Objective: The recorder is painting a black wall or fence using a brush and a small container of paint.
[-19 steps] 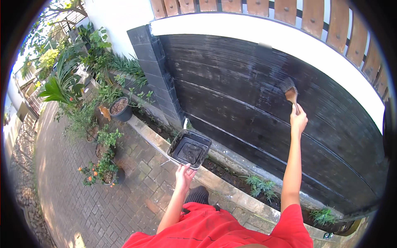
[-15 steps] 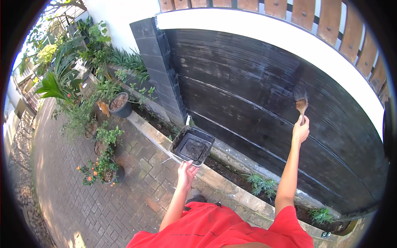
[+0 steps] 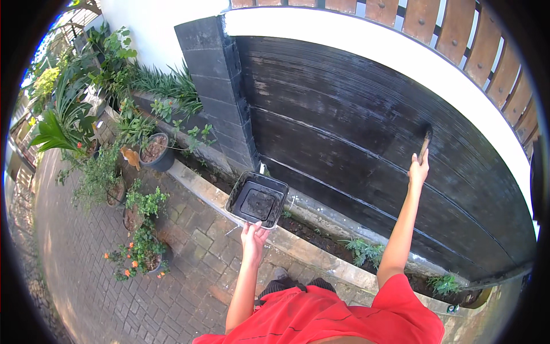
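Note:
My right hand (image 3: 419,170) grips the wooden handle of a paintbrush (image 3: 426,143), its dark bristles against the black wall (image 3: 332,126). The brush is turned edge-on, so its bristles show only as a narrow dark strip. Around the brush the wall looks dark, with fine streaks higher up. My left hand (image 3: 254,238) holds a square black plastic tub (image 3: 230,204) by its near rim, thumb at the edge. Dark paint smears the tub's inner walls and bottom. The tub hangs over the planting strip, apart from the wall.
A low concrete curb (image 3: 309,261) and a soil strip with small green plants (image 3: 364,252) run along the wall's foot. Potted plants (image 3: 156,150) stand on the brick paving (image 3: 189,286) at left. A dark tiled pillar (image 3: 212,86) borders the wall; wooden slats (image 3: 421,20) top it.
The paintbrush has shifted slightly right on the wall and turned from its flat face to its edge. The tub sits a little farther left in view, as the whole view has shifted.

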Available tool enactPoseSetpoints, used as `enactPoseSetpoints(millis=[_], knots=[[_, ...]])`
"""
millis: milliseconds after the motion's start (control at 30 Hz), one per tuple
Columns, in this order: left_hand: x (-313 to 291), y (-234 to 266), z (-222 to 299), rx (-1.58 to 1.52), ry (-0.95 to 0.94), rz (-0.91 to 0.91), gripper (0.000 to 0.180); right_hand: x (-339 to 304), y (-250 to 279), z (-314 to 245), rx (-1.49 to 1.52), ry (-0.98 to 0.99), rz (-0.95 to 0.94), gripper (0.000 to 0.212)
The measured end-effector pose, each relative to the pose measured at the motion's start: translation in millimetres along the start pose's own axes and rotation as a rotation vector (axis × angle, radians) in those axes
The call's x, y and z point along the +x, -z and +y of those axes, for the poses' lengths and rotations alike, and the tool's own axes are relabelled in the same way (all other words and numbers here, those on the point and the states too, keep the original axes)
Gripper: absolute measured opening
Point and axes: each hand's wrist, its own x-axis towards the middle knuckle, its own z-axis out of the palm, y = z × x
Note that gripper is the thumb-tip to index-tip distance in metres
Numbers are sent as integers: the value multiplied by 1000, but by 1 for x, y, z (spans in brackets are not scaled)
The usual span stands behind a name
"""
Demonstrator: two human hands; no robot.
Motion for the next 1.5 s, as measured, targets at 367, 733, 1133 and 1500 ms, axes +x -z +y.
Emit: enactPoseSetpoints(millis=[367,733,1133,1500], knots=[[3,-33,-41,-28,161,-154,33,-96,-18,-97,615,-336,-640,41],[25,-104,-70,11,76,-116,27,8,12,-136,1060,-397,-891,35],[15,-142,-86,65,101,-176,27,21,-5,-97,688,-83,-519,33],[46,-103,-84,-8,149,-162,32,-4,97,-60,335,30,-21,40]])
